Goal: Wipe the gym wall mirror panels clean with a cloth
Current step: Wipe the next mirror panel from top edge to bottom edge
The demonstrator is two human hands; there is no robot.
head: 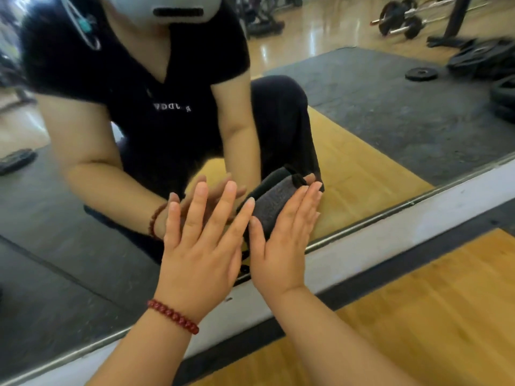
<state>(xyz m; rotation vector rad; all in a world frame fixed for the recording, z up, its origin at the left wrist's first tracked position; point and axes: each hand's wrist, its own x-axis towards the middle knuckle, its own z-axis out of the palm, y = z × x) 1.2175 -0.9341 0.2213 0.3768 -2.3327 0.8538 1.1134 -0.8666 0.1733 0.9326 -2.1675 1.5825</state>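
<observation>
Two hands are meeting low against the mirror (362,112): the left hand (200,252) is spreading its fingers straight and released, forefinger tip touching the folded grey cloth (271,207), while the right hand (281,246) is cradling that cloth on flat, unclenched fingers.

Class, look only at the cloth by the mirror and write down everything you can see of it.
The cloth is dark grey, with a fine, slightly fuzzy weave and a black edge at its far end. It is folded into a thick pad. It sits low on the mirror, just above the bottom frame, partly under the flat right hand, showing between thumb and forefinger. The left hand lies spread beside it, its forefinger tip at the cloth's edge. Its reflection shows directly behind it.
</observation>
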